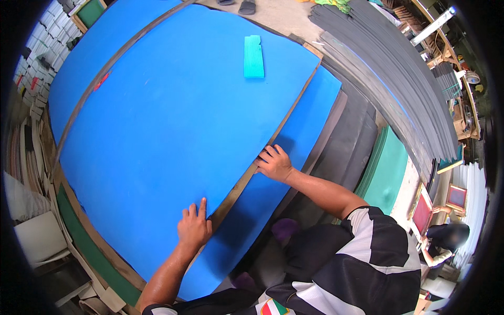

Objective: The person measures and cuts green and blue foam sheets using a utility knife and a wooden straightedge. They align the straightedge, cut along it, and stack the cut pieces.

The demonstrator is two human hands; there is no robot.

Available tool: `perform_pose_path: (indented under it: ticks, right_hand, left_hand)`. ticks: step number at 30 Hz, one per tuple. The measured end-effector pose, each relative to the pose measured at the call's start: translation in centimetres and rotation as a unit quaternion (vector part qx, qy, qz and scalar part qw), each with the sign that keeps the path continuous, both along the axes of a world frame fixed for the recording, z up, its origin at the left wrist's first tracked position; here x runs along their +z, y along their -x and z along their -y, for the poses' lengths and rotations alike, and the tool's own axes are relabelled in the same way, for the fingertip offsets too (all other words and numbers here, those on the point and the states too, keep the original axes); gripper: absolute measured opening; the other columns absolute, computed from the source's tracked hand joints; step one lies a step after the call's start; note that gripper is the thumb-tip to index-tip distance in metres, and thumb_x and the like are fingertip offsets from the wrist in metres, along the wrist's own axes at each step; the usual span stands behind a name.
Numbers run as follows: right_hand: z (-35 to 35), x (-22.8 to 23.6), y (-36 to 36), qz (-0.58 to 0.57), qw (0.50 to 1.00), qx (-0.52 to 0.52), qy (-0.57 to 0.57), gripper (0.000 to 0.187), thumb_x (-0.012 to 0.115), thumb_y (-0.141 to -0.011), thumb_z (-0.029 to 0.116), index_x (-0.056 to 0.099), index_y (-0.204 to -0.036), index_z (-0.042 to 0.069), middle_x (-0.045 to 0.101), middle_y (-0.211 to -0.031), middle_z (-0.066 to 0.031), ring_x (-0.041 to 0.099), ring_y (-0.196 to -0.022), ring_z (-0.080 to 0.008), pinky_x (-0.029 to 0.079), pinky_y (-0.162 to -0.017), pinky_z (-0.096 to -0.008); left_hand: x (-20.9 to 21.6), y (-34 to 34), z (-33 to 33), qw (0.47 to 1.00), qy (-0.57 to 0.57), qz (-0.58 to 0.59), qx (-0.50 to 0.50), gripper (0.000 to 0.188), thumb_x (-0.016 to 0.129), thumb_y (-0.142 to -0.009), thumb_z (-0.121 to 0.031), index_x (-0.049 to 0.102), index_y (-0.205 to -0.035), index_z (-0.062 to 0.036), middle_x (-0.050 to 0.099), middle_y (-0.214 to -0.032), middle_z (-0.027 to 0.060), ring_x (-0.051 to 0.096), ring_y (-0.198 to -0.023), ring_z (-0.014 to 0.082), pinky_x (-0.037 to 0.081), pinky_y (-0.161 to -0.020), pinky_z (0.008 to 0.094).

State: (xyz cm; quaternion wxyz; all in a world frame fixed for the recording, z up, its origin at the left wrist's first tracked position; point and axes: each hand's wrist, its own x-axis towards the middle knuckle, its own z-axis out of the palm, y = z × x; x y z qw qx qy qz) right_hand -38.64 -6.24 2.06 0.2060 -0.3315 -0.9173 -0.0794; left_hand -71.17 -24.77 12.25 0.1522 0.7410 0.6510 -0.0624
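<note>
A large blue foam-like sheet (173,105) with a brown edge spreads across the middle, on top of a second blue sheet (241,231) that shows along its right side. My left hand (194,226) rests on the upper sheet close to its near edge, index finger stretched out, holding nothing. Farther along the same edge, my right hand (274,163) has its fingers curled over the rim; the thumb is partly hidden. A small ribbed turquoise piece (254,58) lies on the sheet toward the far side.
A dark strip (110,63) crosses the sheet's left part. To the right are stacks of dark grey sheets (388,68) and green sheets (388,173). Another person (443,239) handles a red-panelled frame (421,210) at the far right. Slippers (247,7) lie on the far floor.
</note>
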Motion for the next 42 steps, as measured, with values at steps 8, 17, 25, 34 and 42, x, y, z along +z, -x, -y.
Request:
perform_pose_path:
  ticks: [8,17,25,34,42]
  right_hand:
    - [-0.2,-0.7,0.7,0.012,1.000,-0.006,0.017,0.048,0.078,-0.070,0.056,0.078,-0.104,0.021,0.069,-0.119,-0.0041,0.061,-0.122,-0.0304,0.046,-0.108,-0.0531]
    - [-0.6,-0.6,1.8,-0.003,1.000,-0.012,-0.001,0.042,0.081,-0.067,0.051,0.076,-0.090,0.016,0.072,-0.100,-0.0028,0.067,-0.102,-0.0291,0.051,-0.095,-0.0499]
    - [-0.6,3.9,1.9,0.046,0.989,0.113,0.078,0.031,0.080,-0.080,0.042,0.072,-0.087,0.013,0.064,-0.079,0.0002,0.063,-0.071,-0.0179,0.047,-0.062,-0.0326]
    - [-0.3,2.0,0.5,-0.031,0.980,0.186,0.057,0.028,0.078,-0.081,0.036,0.066,-0.094,0.014,0.060,-0.086,0.0003,0.063,-0.078,-0.0171,0.050,-0.068,-0.0325]
    - [0.4,1.8,1.2,-0.090,0.985,0.144,0.015,0.029,0.081,-0.080,0.032,0.068,-0.099,0.016,0.059,-0.090,-0.0004,0.061,-0.089,-0.0184,0.051,-0.078,-0.0340]
  left_hand:
    - [0.7,0.9,-0.4,1.000,-0.012,0.008,-0.001,0.072,0.071,-0.087,-0.035,0.052,-0.152,-0.0116,0.059,-0.127,0.0196,0.061,-0.102,0.0347,0.058,-0.070,0.0476]
    - [-1.6,-0.2,1.1,0.999,-0.019,0.033,0.000,0.087,0.080,-0.080,-0.038,0.045,-0.155,-0.0100,0.050,-0.142,0.0252,0.052,-0.123,0.0442,0.047,-0.100,0.0542]
    - [-3.4,0.0,1.1,0.999,0.011,0.002,-0.035,0.102,0.080,-0.080,-0.051,0.031,-0.164,-0.0207,0.025,-0.167,0.0273,0.022,-0.155,0.0491,0.024,-0.118,0.0724]
    - [-4.0,0.0,1.3,0.998,-0.025,-0.008,-0.051,0.092,0.077,-0.084,-0.052,0.039,-0.161,-0.0192,0.028,-0.166,0.0271,0.027,-0.153,0.0505,0.034,-0.107,0.0771]
    - [-3.8,0.2,1.3,0.999,0.002,0.008,-0.044,0.090,0.074,-0.088,-0.048,0.035,-0.163,-0.0175,0.025,-0.167,0.0273,0.023,-0.154,0.0504,0.031,-0.109,0.0779]
